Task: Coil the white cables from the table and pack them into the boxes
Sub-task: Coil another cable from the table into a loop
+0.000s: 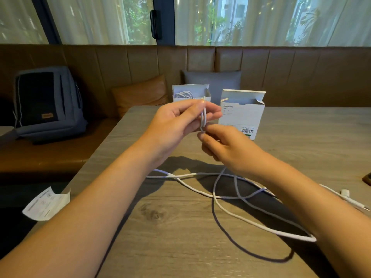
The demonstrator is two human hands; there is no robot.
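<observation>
A long white cable [236, 216] sprawls in loose loops over the wooden table [164, 227]. One end is folded into a short loop held up above the table. My left hand [180, 121] pinches the top of that loop, with the plug sticking up past the fingers. My right hand [222, 145] grips the loop's lower bend. Behind the hands stand two open white boxes: the left box [190, 93] holds a coiled white cable, the right box [242, 115] shows a barcode label and nothing visible inside.
A second white cable end with a plug [347, 194] lies at the table's right edge. A folded paper leaflet [47, 203] hangs off the left edge. A grey backpack [48, 103] and cushions sit on the brown bench behind.
</observation>
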